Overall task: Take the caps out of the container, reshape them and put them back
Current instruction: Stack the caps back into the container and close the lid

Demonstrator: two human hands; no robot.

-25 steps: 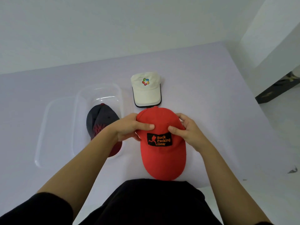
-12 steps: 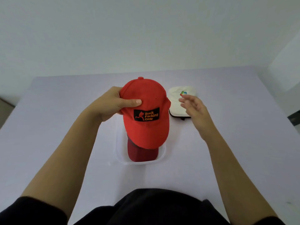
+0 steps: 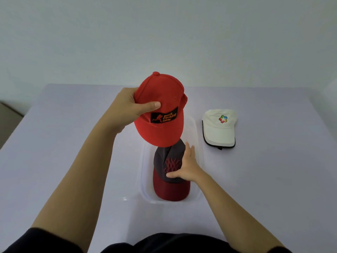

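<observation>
My left hand (image 3: 127,108) grips the red cap (image 3: 160,128) by its crown above the container (image 3: 197,143), and my spread right hand (image 3: 187,168) rests on the dark cap (image 3: 162,157) inside, which I should steady before nesting squarely.

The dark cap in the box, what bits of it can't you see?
Head view, dark cap: far end of its crown hidden behind the red cap held above it.
Head view, its right side: covered by the right hand.
Head view, clear container: far end hidden by the red cap.
Head view, left hand: fingers hidden behind the red cap's crown.
</observation>
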